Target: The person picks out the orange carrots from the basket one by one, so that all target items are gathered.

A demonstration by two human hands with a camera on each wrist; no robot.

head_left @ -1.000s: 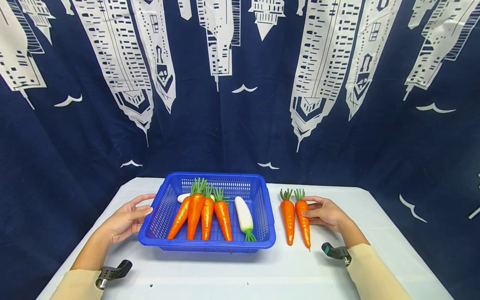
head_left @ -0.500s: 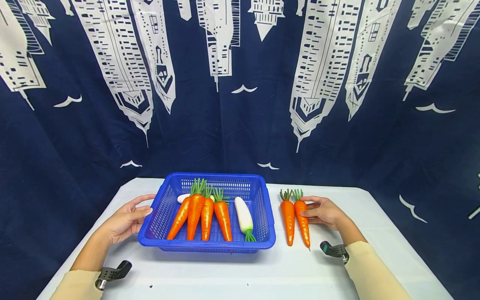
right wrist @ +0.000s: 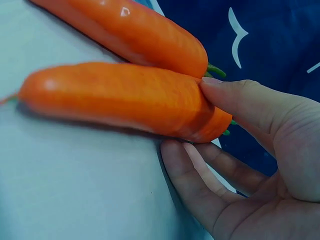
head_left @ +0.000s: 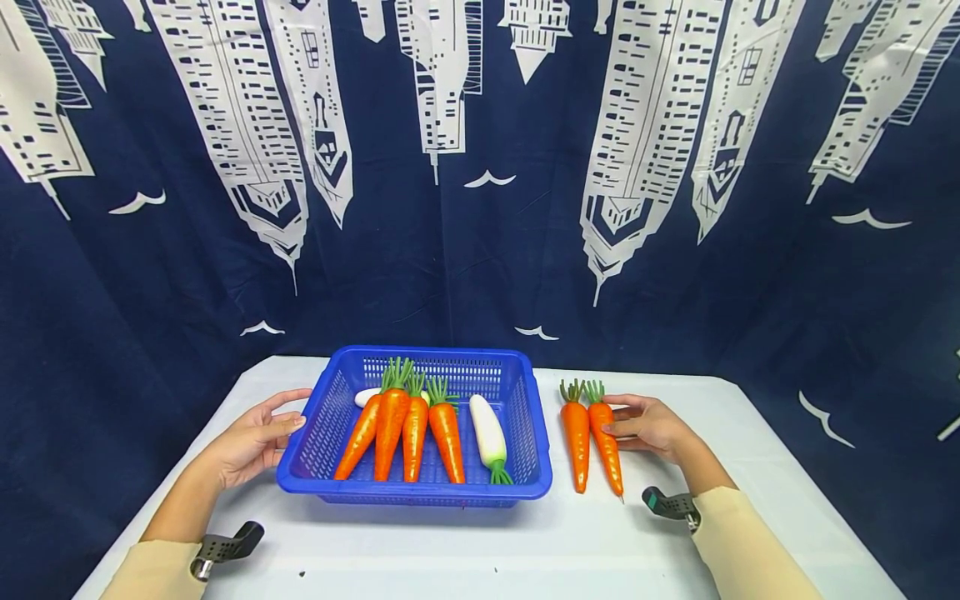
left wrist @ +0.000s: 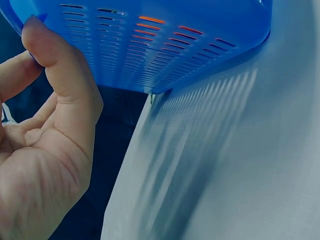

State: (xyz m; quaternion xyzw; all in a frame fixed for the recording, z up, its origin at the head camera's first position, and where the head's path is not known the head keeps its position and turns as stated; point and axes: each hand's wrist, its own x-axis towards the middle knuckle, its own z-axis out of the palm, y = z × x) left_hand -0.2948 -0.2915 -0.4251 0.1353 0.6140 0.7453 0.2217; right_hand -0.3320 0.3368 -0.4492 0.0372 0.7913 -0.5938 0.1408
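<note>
My left hand (head_left: 251, 440) pinches the left rim of a blue plastic basket (head_left: 420, 490) between thumb and fingers; the left wrist view shows the thumb on the rim of its slotted wall (left wrist: 165, 50). Several orange carrots with green stem tops lie inside, along with a white radish (head_left: 487, 427) at the right and another white piece (head_left: 366, 396) mostly hidden behind the carrots. To the right of the basket, my right hand (head_left: 648, 429) holds a carrot (head_left: 606, 442) lying on the table, thumb on top and fingers along its side. Beside it lies a second carrot (head_left: 576, 442).
The white table (head_left: 420, 554) ends at a dark blue curtain (head_left: 450, 275) printed with white buildings and birds. A small dark speck (head_left: 302, 573) is on the table near the front left. Each wrist carries a black camera mount.
The carrot in my right hand has turned slightly, its green top shifting a little left towards the other carrot. My left hand and the basket stay put.
</note>
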